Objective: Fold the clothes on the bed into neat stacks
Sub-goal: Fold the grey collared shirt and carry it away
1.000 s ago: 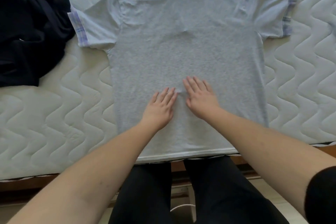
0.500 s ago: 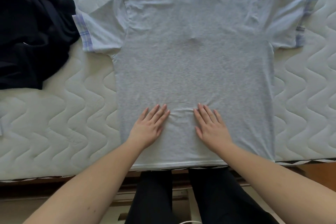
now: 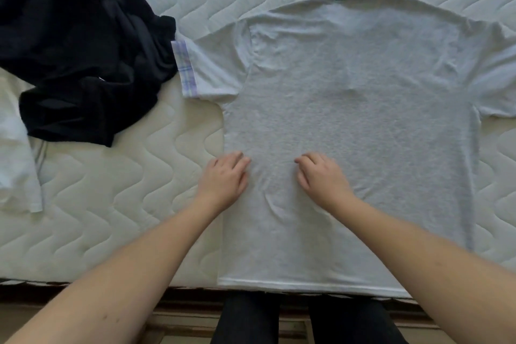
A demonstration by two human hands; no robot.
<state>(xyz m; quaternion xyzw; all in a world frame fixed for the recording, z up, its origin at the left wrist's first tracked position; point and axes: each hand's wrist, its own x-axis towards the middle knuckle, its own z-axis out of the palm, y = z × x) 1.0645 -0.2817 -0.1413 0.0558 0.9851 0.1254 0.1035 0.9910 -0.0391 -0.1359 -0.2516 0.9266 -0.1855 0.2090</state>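
Grey short-sleeved polo shirt (image 3: 363, 126), flat, unfolded, on the white quilted bed (image 3: 111, 204).
Left hand (image 3: 223, 179) and right hand (image 3: 321, 176) rest on it, fingers curled; crumpled black garment (image 3: 83, 64) awaits; no stacks visible.

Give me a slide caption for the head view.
Both hands, left hand and right hand, rest on a grey short-sleeved polo shirt spread across a quilted white mattress.

Single head view, aimed steeply down from close above the bed (image 3: 111, 204) edge; no second view.
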